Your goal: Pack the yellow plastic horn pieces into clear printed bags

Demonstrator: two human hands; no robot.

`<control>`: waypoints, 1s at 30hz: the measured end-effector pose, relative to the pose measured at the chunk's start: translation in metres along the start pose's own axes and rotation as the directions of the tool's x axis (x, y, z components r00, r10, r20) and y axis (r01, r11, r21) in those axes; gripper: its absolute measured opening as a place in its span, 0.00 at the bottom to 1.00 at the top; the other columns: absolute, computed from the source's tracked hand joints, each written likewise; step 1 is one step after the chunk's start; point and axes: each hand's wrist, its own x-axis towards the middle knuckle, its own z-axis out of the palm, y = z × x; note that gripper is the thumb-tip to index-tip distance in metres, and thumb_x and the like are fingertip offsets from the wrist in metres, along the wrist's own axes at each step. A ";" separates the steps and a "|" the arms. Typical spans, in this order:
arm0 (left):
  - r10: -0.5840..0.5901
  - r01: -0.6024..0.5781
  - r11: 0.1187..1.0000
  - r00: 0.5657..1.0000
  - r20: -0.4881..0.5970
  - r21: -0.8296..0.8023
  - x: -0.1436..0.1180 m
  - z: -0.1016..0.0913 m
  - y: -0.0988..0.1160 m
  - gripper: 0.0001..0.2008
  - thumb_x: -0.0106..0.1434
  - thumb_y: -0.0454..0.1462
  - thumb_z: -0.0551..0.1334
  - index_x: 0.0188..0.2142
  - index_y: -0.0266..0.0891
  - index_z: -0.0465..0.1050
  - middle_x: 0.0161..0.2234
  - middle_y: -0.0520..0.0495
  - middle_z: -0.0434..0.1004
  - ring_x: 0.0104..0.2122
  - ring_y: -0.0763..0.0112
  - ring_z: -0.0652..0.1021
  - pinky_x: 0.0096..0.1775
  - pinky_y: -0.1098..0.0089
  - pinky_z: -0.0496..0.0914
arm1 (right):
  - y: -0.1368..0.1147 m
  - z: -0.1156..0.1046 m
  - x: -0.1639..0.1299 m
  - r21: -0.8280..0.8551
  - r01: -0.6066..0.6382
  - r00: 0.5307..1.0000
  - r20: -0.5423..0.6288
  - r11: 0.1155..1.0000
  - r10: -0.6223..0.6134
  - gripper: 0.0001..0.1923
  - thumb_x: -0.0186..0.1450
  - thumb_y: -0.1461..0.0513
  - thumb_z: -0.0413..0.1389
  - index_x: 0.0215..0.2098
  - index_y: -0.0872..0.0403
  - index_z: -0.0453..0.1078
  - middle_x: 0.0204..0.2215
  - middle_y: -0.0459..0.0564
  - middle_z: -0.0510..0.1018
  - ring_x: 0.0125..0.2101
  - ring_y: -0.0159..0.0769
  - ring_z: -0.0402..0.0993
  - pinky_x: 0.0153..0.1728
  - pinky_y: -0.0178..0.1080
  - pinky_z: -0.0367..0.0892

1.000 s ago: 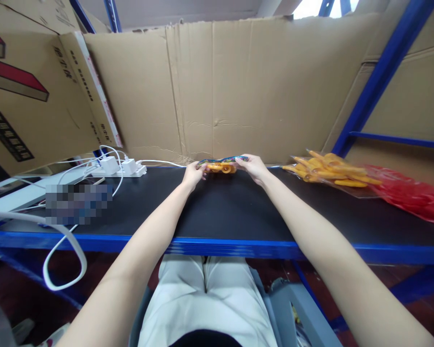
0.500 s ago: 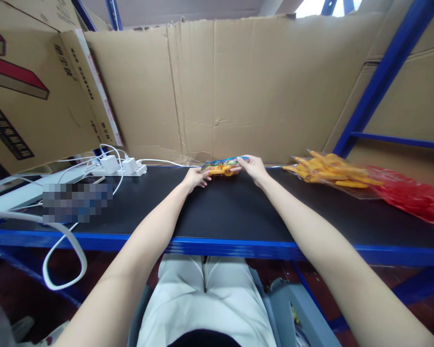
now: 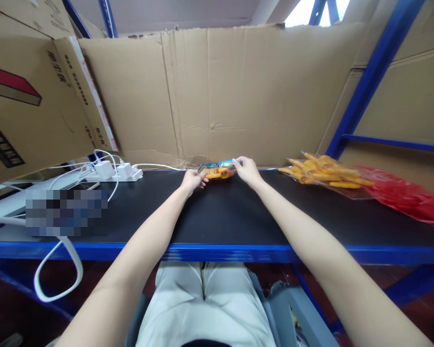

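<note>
A seated person reaches both bare arms across a black-topped table [image 3: 231, 217] with a blue front edge, working at its far side against a wall of flattened cardboard [image 3: 238, 91]. The left hand [image 3: 192, 180] and the right hand [image 3: 246, 170] meet at a small clear packet [image 3: 217, 169] holding orange pieces under a colourful printed header. The packet lies at the back of the table, just in front of the cardboard. The right hand's fingers [image 3: 237, 161] are closed on the packet's right end, pinching it. The left hand's fingers [image 3: 201, 179] are curled at the packet's left end and touch it (whether they actually grip it cannot be told from here).

To the right, well apart from the hands, a heap of orange pieces in clear wrapping [image 3: 323, 171] rests on the table, and beside it a red plastic bag [image 3: 401, 195] lies slumped toward the table's right end. To the left, a white power strip [image 3: 119, 172] with plugged-in adapters sits near the back, its white cables [image 3: 58, 270] looping over the table's front edge. A printed carton [image 3: 29, 106] leans at the far left. A blue rack upright [image 3: 369, 82] rises behind the orange heap. The person's pale trousers [image 3: 202, 303] show below the table edge.
</note>
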 end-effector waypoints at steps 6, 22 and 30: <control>0.095 -0.101 0.993 0.991 -0.092 -0.061 0.006 0.001 -0.001 0.05 0.60 0.31 0.57 0.31 0.31 0.70 0.25 0.47 0.74 0.22 0.79 0.71 0.22 0.78 0.68 | -0.016 0.003 -0.007 -0.171 0.047 0.996 -0.062 0.984 -0.058 0.16 0.61 0.54 0.52 0.19 0.52 0.60 0.19 0.47 0.73 0.27 0.37 0.73 0.32 0.37 0.65; 0.074 -0.077 0.991 0.997 -0.032 -0.110 0.004 -0.002 -0.002 0.18 0.59 0.34 0.60 0.49 0.33 0.65 0.35 0.44 0.78 0.19 0.81 0.73 0.22 0.79 0.67 | -0.005 0.006 -0.003 0.413 -0.121 0.993 0.045 0.903 0.113 0.16 0.56 0.49 0.58 0.25 0.52 0.63 0.22 0.44 0.74 0.29 0.36 0.77 0.36 0.39 0.70; -0.069 0.069 0.998 0.994 0.079 0.005 -0.001 -0.004 -0.005 0.14 0.60 0.42 0.60 0.41 0.33 0.73 0.22 0.46 0.77 0.15 0.81 0.70 0.18 0.80 0.62 | -0.007 0.004 -0.008 0.391 -0.266 0.964 0.122 0.881 0.237 0.16 0.56 0.49 0.59 0.27 0.53 0.67 0.21 0.48 0.77 0.24 0.38 0.77 0.26 0.38 0.73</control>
